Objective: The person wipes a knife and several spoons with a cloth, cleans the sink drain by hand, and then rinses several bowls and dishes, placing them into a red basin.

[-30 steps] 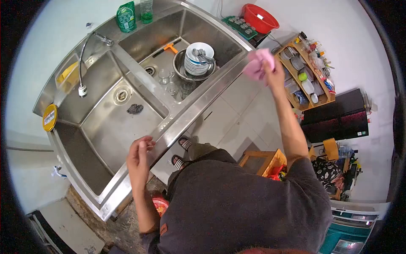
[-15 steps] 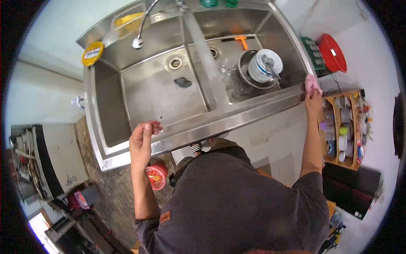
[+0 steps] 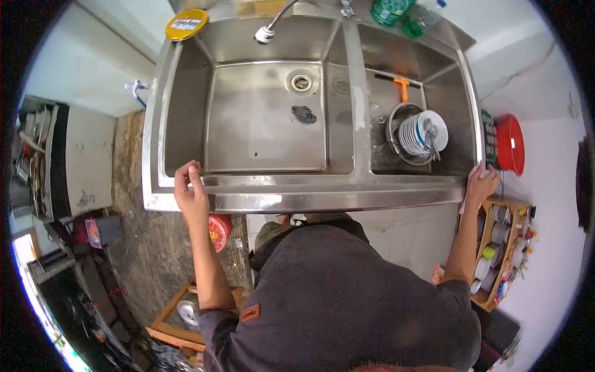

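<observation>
My left hand (image 3: 191,188) is at the front left edge of the steel sink (image 3: 266,201), fingers curled up and bent, nothing seen in them. At the front right corner of the sink, my right hand (image 3: 481,185) has its fingers closed around a pink cloth (image 3: 462,206), mostly hidden behind the hand. A dark scouring pad (image 3: 304,115) lies in the left basin near the drain (image 3: 302,82). In the right basin, a stack of white plates (image 3: 411,136) with spoons on top rests in a metal bowl (image 3: 393,127).
A faucet head (image 3: 264,35) hangs over the left basin. Behind the plates is an orange squeegee (image 3: 404,88). A yellow lid (image 3: 186,25) sits at the back left corner, green bottles (image 3: 392,10) at the back. A red basin (image 3: 511,144) stands to the right.
The view has shifted, so the sink appears straighter and further right. The pink cloth, visible at the right hand before, is now mostly hidden. My left hand is nearer the sink's left corner.
</observation>
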A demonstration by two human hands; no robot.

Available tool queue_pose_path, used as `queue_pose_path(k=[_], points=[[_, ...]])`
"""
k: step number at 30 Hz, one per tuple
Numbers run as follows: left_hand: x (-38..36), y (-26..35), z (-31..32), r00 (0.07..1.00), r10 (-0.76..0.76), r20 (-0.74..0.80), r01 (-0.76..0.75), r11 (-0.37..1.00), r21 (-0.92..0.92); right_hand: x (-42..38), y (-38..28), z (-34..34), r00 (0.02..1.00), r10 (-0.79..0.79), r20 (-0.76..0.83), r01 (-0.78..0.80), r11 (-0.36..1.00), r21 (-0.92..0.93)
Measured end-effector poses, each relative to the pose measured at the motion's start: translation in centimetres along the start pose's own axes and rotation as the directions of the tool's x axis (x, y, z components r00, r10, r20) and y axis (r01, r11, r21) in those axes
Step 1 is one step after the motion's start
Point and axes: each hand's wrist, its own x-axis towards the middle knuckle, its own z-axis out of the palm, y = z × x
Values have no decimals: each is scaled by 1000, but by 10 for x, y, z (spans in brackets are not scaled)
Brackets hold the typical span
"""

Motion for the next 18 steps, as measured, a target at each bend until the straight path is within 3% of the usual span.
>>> queue_pose_path(k=[1,2,3,5,7,8,9,11,13,15,16,18], points=[[2,-7,1,995,79,-62,-72,991,116,17,-30,-4,1000,-17,-1,17,1000,12],[2,-16,4,989,87,-116,-73,990,117,33,-60,-3,997,-67,28,57,961,270],[2,-18,5,989,74,-125,-58,991,124,47,-95,-5,991,-121,50,79,857,509],[2,-23,8,981,142,-129,-106,961,257,69,-196,-29,954,-285,97,101,606,789],[1,-17,12,975,162,-152,-110,946,306,84,-290,-58,860,-492,132,131,464,876],[1,-13,15,979,137,-152,-84,945,315,82,-332,-43,824,-527,211,-51,301,952],[4,-11,18,981,117,-156,-61,945,322,87,-371,-33,757,-641,129,133,344,929],[8,-11,22,973,175,-150,-106,916,387,89,-449,-15,550,-789,274,67,368,927],[7,-12,24,964,224,-146,-137,883,448,86,-521,38,332,-856,397,135,460,878],[8,-11,24,965,215,-151,-113,858,501,66,-588,118,222,-853,473,367,522,770],[9,-12,25,971,192,-141,-101,867,488,59,-603,133,216,-858,466,376,514,771],[12,-11,25,974,179,-138,-85,854,513,44,-630,158,210,-623,753,238,780,579]])
